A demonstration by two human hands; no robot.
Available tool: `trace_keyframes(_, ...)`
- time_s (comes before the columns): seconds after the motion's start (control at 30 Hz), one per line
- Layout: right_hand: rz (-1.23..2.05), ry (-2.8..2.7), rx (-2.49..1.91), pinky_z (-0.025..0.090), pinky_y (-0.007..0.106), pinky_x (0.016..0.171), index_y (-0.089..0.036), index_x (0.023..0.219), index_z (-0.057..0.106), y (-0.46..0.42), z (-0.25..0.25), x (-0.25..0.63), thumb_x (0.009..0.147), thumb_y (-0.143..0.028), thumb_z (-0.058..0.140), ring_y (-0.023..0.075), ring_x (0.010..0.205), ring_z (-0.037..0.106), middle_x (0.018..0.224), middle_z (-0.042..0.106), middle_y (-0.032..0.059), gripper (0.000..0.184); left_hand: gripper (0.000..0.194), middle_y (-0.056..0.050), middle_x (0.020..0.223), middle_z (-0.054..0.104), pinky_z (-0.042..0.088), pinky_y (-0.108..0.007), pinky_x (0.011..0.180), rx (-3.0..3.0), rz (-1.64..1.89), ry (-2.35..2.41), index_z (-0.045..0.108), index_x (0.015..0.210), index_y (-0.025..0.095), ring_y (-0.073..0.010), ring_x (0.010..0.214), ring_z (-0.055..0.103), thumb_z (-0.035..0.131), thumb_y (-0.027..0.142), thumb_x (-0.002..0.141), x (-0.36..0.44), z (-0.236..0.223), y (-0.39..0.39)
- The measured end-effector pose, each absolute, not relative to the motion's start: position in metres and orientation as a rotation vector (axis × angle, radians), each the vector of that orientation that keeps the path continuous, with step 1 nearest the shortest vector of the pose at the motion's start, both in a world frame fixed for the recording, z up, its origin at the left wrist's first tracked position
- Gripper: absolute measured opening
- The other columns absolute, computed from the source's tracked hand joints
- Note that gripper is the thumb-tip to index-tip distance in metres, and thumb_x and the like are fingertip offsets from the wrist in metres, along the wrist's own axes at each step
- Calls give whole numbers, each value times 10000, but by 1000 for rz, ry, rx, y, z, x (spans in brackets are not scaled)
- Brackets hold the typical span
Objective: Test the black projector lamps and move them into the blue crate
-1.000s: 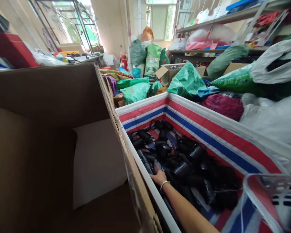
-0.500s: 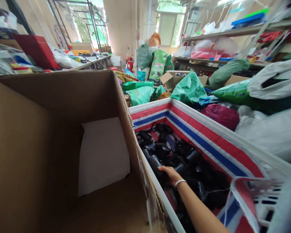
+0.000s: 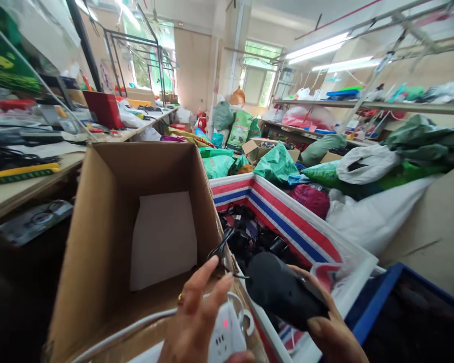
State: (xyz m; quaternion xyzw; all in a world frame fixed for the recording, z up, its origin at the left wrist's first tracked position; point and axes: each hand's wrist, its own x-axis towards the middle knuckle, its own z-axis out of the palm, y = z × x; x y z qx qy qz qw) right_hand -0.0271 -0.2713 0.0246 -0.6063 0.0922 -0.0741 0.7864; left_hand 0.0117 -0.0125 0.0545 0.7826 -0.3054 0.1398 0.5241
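A corrugated cardboard box [image 3: 109, 222] stood open beside a bin lined with red, white and blue woven plastic [image 3: 283, 217], heaped with tangled black corded appliances [image 3: 245, 234]. Above the bin's rim, the right hand [image 3: 335, 335] cupped a matte black hair dryer [image 3: 283, 290]. The left hand [image 3: 194, 315] spread its fingers behind a white plastic socket unit [image 3: 225, 335]; whether it gripped the unit could not be told.

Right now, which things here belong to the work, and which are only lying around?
Job in hand: right hand holding black hair dryer; left hand at white power strip; striped bin of dryers.
Lying about: green plastic sacks; red case on the bench.
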Motion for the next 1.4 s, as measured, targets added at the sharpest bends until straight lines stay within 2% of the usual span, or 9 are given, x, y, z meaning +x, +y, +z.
trace_keyframes(0.23, -297, 284, -1169, 496, 432, 773, -343, 1194, 527, -183, 69, -67, 604, -484, 724, 316, 953, 635, 1119, 673, 60, 638, 614, -100, 1501, 246, 314, -543, 1065, 1914, 639, -631, 364, 1368, 337, -356, 1345, 295, 640, 373, 820, -42, 73, -3)
trace_keyframes(0.43, -41, 167, -944, 451, 498, 921, -353, 1256, 483, -132, 37, -83, 539, -493, 761, 354, 1116, 577, 1216, 633, 74, 782, 727, -176, 1342, 501, 400, -538, 974, 994, -568, 23, 399, 1349, 237, -367, 1262, 440, 542, 658, 774, -66, 47, 9)
trace_keyframes(0.6, 62, 204, -1224, 368, 428, 1042, -325, 1210, 557, -132, 41, -96, 449, -388, 855, 309, 1291, 429, 1342, 545, 40, 820, 731, -121, 1079, 638, 495, -485, 828, 697, -633, 44, 449, 1275, 244, -315, 986, 630, 754, 527, 673, -71, 35, 32)
trace_keyframes(0.73, 152, 125, -1324, 481, 432, 907, -275, 1180, 565, -125, 57, -93, 425, -331, 869, 328, 1091, 597, 1178, 654, 84, 816, 835, -60, 900, 622, 531, -369, 650, 974, -615, 139, 417, 1290, 235, -260, 799, 657, 809, 508, 605, -78, 26, 52)
trace_keyframes(0.9, 12, 131, -1435, 532, 404, 757, -271, 1110, 556, -107, 47, -98, 488, -359, 836, 309, 886, 662, 983, 705, 72, 689, 745, 18, 694, 580, 401, -205, 453, 1164, -661, 102, 420, 1234, 192, -116, 514, 550, 745, 538, 659, -83, 23, 61)
trace_keyframes(1.03, -155, 202, -1627, 539, 426, 797, -290, 1156, 529, -101, 13, -108, 463, -354, 850, 317, 917, 651, 1007, 693, 74, 766, 689, -34, 820, 648, 467, -245, 578, 1220, -646, 66, 431, 1264, 179, -181, 716, 614, 746, 345, 674, -87, 30, 63)
trace_keyframes(1.17, -284, 315, -1714, 516, 446, 894, -256, 1395, 313, -107, -4, -120, 575, -410, 796, 306, 1088, 599, 1212, 621, 106, 964, 625, -13, 795, 659, 445, -229, 571, 1269, -646, -126, 472, 1306, 182, -148, 651, 585, 633, 163, 703, -88, 43, 61)
trace_keyframes(1.3, -41, 254, -1592, 496, 398, 910, -218, 1257, 515, -152, 2, -117, 698, -572, 656, 304, 1183, 538, 1280, 579, 132, 676, 515, 20, 726, 635, 468, -234, 655, 1173, -663, -129, 584, 1221, 196, -137, 672, 583, 603, 152, 708, -88, 57, 63)
trace_keyframes(1.4, 129, 213, -1633, 536, 371, 784, -211, 1200, 562, -190, 0, -90, 759, -479, 638, 267, 966, 649, 1118, 655, 131, 522, 495, 12, 786, 665, 468, -233, 727, 1100, -710, -161, 624, 1184, 219, -143, 751, 600, 600, 132, 697, -88, 67, 66)
